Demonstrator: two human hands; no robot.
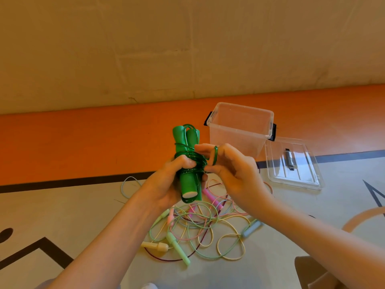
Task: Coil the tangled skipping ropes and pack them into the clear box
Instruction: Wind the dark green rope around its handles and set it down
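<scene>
The green rope (190,158) has a glossy, translucent plastic cord wound round matt, foam-like handles. The clear box (239,130) and its lid (295,165) are smooth transparent plastic. The tangled ropes (200,226) on the floor have pastel matt cords and smooth plastic handles.

The clear box (239,130) stands open-topped, seemingly unobstructed above; its lid (295,165) lies just beside it, tangled ropes (200,228) nearer.

The floor (73,215) bears tangled pastel ropes (200,228), a clear box (239,130) and its lid (293,163).
</scene>
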